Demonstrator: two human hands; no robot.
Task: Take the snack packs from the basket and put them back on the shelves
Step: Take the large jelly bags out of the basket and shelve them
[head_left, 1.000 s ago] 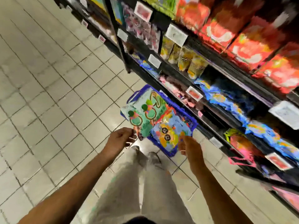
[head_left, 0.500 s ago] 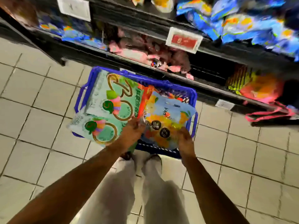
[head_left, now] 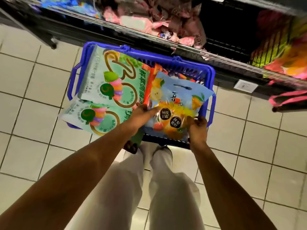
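step: I'm taking the blue fruit pack [head_left: 178, 103] out of the blue basket [head_left: 191, 63], both hands on its near edge.
pack location: it lies on top at the 3 o'clock side of the basket, leaning on the far rim. Two large green packs [head_left: 114, 83] fill the 9 o'clock side; the lower one overhangs the near-left rim.
left hand [head_left: 142, 112]: at the pack's 8 o'clock corner, fingers [head_left: 153, 110] fairly straight and together, lying on the film. Whether the thumb is pinching underneath, I can't tell.
right hand [head_left: 196, 128]: at the 5 o'clock edge, fingers curled round the edge, looks like a real grip.
how to do it well: I judge the film slippery, so get the left thumb under before lifting. Lift level and straight up to clear the rim, and don't drag the green packs or the orange pack [head_left: 149, 80] wedged beside it.
target: shelves [head_left: 116, 29] sit at 12 o'clock just past the basket, with pink packs [head_left: 166, 19] on the lowest. No matching blue stock in view, so I'd look up before placing.
risk: the overhanging green pack could slide to the floor [head_left: 33, 80] if jostled.
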